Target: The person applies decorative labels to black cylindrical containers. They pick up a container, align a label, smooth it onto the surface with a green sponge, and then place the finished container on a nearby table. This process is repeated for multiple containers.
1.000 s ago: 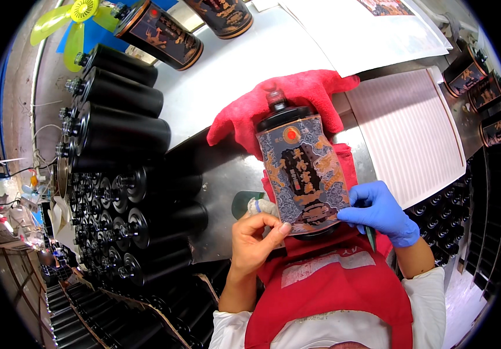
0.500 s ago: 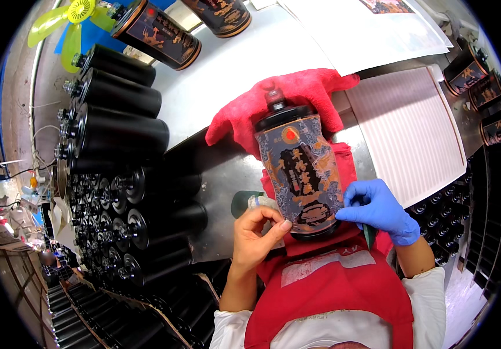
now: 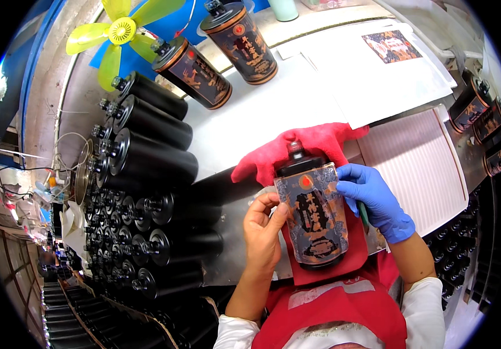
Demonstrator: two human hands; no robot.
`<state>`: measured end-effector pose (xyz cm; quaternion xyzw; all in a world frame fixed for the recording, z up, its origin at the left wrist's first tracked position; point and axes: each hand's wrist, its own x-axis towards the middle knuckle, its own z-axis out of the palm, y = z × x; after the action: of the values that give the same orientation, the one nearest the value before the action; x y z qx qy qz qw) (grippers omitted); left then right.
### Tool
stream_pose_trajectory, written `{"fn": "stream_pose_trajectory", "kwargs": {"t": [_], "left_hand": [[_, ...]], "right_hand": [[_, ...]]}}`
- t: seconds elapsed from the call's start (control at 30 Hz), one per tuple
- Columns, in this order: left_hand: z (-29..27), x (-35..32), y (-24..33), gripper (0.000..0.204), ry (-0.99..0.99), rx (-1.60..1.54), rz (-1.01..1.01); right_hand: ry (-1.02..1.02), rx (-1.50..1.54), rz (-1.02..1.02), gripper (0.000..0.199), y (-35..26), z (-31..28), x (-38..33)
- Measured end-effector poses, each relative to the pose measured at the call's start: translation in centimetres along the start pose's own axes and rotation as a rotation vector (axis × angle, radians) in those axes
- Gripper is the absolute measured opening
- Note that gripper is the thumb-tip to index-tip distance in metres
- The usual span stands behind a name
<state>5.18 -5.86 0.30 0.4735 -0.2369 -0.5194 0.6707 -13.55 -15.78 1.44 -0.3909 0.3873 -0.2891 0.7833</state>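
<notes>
A black bottle [image 3: 297, 167] lies with its neck pointing away from me on a red pad [image 3: 358, 250]. Over its front rests a patterned decal sheet [image 3: 311, 218] with a red dot and gold characters, its clear border wider than the print. My left hand [image 3: 265, 224], bare, pinches the sheet's left edge near its upper part. My right hand [image 3: 375, 198], in a blue glove, has thumb and fingers closed at the sheet's upper right edge. A thin dark green piece [image 3: 363, 215] sticks out below the gloved fingers; how it is held is hidden.
A red towel [image 3: 259, 160] is bunched behind the bottle. Plain black bottles [image 3: 154, 163] crowd the left; decorated bottles [image 3: 244, 46] stand at the back and right. A striped white sheet [image 3: 416, 157] and white papers [image 3: 343, 75] lie right. A yellow-green fan [image 3: 121, 31] is far left.
Both hands have moved from the decal's lower corners up to its upper side edges. The decal looks flatter and straighter over the bottle. The whole view has shifted.
</notes>
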Motion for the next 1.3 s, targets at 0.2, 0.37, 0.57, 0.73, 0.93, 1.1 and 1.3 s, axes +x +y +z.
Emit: {"fn": "stream_pose_trajectory", "kwargs": {"t": [0.2,0.37,0.57,0.73,0.93,1.1,1.3], "left_hand": [[0.8,1.5,-0.5,0.01,0.122,-0.034,0.051],[1.2,1.6,-0.6,0.007,0.122,-0.033,0.179],[1.1,1.6,-0.4,0.007,0.116,-0.016,0.243],[1.3,1.3,0.1,0.007,0.14,0.031,0.3],[0.9,1.9,-0.5,0.007,0.119,0.035,0.245],[0.7,2.0,-0.7,0.007,0.099,-0.011,0.248],[-0.3,2.2,-0.3,0.016,-0.015,-0.1,0.179]], "right_hand": [[0.125,-0.082,-0.129,0.016,-0.1,1.0,1.4],[0.147,-0.026,-0.144,0.014,-0.2,1.0,1.1],[0.166,-0.004,-0.152,0.012,-0.6,1.5,0.8],[0.185,-0.014,-0.143,0.011,-0.9,1.8,0.3],[0.214,-0.02,-0.149,0.01,0.0,1.5,1.2],[0.219,-0.022,-0.141,0.01,0.2,1.7,1.5],[0.145,-0.016,-0.158,0.015,0.1,1.1,1.4]]}}
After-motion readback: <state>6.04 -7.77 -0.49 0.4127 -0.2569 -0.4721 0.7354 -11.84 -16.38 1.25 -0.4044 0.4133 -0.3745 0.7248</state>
